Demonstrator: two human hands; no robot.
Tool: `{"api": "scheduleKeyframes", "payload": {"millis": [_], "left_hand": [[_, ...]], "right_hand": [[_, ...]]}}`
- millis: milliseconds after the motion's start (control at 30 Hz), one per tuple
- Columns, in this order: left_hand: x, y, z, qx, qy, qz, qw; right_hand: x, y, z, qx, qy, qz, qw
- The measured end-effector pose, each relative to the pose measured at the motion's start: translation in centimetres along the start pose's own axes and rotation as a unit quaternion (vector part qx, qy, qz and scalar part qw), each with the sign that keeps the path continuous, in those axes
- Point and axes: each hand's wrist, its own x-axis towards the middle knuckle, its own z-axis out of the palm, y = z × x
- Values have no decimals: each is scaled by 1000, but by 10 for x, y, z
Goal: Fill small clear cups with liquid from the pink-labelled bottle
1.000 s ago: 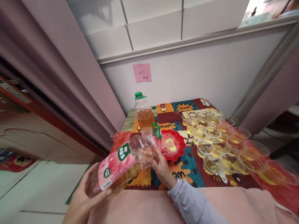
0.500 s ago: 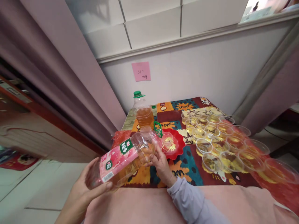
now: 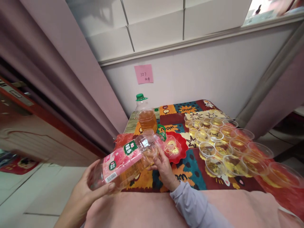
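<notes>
A large clear juice bottle with a pink and green label lies tilted in both hands, neck toward the far right. My left hand is wrapped around its base. Near the neck, my right hand grips the bottle from the right side. Amber liquid fills part of it, and a green carry ring hangs at the neck. Beneath the mouth sits a red scalloped plate with a clear plastic cup on it. Whether liquid is flowing I cannot tell.
Behind it stands a second bottle with a green cap, part full of amber liquid. Many clear cups of yellowish liquid crowd the right of the patterned tablecloth. A loose green cap lies at the back. A wooden door is at left.
The bottle and both hands keep nearly the same pose. The whole view has shifted by a few pixels.
</notes>
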Motion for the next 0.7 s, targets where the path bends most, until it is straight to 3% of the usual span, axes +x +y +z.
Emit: {"api": "scheduleKeyframes", "payload": {"millis": [233,700], "left_hand": [[-1,18,1,0,19,6,1000],[-2,31,2,29,16,-18,999]], "right_hand": [[-2,-6,3,10,-4,-5,1000],[-2,-5,2,21,0,0,1000]]}}
